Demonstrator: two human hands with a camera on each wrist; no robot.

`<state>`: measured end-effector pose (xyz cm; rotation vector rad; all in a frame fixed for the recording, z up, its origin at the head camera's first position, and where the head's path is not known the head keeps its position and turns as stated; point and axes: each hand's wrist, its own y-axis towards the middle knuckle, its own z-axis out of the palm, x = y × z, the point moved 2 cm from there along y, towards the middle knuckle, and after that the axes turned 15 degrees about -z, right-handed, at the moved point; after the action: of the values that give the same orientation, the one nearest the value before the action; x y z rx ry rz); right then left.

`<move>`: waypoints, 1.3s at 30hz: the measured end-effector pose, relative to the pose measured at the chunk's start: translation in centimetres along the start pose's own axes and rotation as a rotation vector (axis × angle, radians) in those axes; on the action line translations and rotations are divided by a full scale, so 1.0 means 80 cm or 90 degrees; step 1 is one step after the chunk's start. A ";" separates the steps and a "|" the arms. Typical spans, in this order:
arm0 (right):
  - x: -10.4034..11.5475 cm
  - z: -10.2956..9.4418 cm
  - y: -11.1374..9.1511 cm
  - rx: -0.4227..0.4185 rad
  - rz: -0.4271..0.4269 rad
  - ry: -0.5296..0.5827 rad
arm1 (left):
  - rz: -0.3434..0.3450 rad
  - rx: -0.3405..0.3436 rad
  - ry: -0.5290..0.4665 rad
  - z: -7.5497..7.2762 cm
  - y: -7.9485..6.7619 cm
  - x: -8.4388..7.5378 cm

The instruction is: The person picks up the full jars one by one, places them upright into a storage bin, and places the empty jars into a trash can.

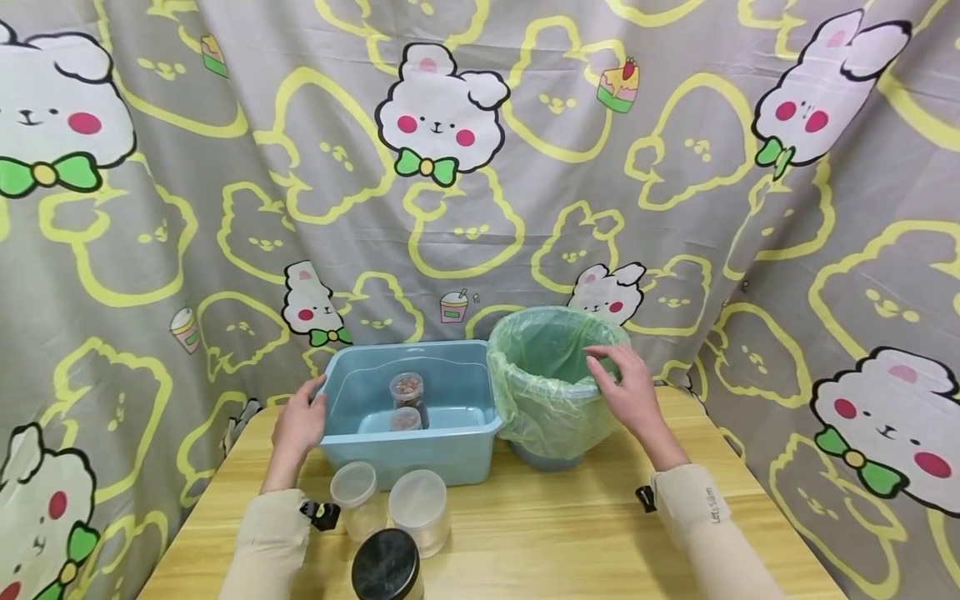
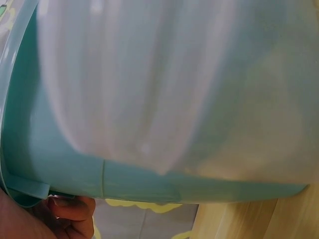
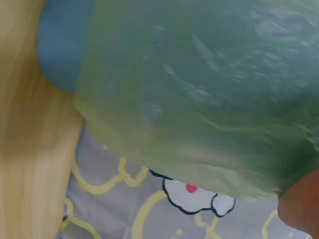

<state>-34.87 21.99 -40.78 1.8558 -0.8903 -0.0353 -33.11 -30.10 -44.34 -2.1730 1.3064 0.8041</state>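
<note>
My left hand [image 1: 298, 423] grips the left rim of a blue plastic basin [image 1: 408, 458]. In the left wrist view, curled fingers [image 2: 75, 211] show below the basin's rim. Inside the basin are two small clear-lidded tubs [image 1: 407, 388], at least one with brownish contents. My right hand [image 1: 628, 390] is at the right rim of a blue bin [image 1: 553, 460] lined with a green plastic bag [image 1: 555, 412]. Its thumb and forefinger are apart over the bin's mouth. In the right wrist view, one fingertip [image 3: 301, 204] meets the bag's edge; the other fingers are hidden.
In front of the basin stand two clear jars with pale lids [image 1: 418, 508] and a black-lidded jar [image 1: 386, 567]. All are on a wooden table [image 1: 555, 533]. Behind it hangs a grey curtain [image 1: 465, 242] with cartoon rabbits. Basin and bin stand side by side.
</note>
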 end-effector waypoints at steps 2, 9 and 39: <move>-0.001 0.004 -0.002 0.002 -0.006 -0.011 | 0.000 0.006 0.002 0.002 0.000 -0.001; -0.003 0.010 -0.005 0.006 -0.013 -0.028 | -0.003 0.004 0.004 -0.001 -0.001 -0.003; -0.008 0.014 0.000 0.023 -0.022 -0.050 | 0.255 -0.148 -0.144 -0.007 -0.097 0.056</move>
<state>-35.80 21.46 -41.52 1.9140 -0.9169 -0.1150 -24.37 -29.86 -46.29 -1.9332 1.6169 1.3748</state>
